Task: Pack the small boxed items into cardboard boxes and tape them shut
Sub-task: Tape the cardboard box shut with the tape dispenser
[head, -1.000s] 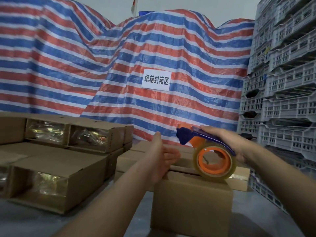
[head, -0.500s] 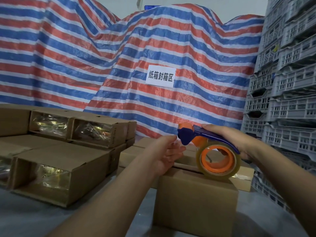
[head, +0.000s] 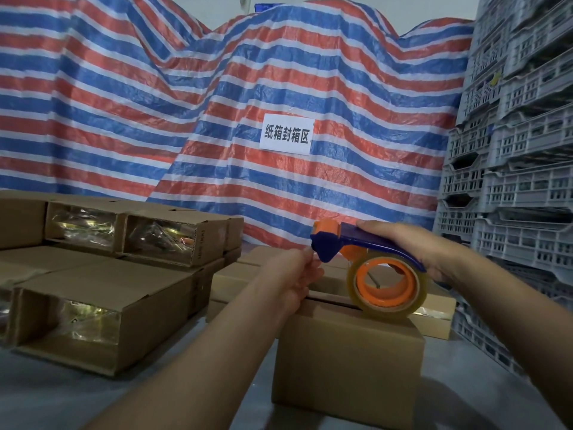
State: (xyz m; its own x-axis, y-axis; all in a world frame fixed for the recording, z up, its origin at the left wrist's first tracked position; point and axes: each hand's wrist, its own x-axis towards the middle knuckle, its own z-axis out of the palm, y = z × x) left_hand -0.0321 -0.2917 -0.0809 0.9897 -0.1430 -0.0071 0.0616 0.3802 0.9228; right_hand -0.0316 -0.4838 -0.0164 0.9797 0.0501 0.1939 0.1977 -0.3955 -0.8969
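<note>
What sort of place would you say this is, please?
Probably a warehouse packing area: cardboard boxes stacked about, grey plastic crates piled high, a striped tarp over goods, and a tape dispenser held over a box.

white sign [head: 285, 134] reading 纸箱封箱区 (taped on striped tarp [head: 356, 97])

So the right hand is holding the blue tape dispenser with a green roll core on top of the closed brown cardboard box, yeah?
Not quite: the head view shows the core is orange, not green. The right hand does hold the blue tape dispenser on the closed brown cardboard box.
</note>
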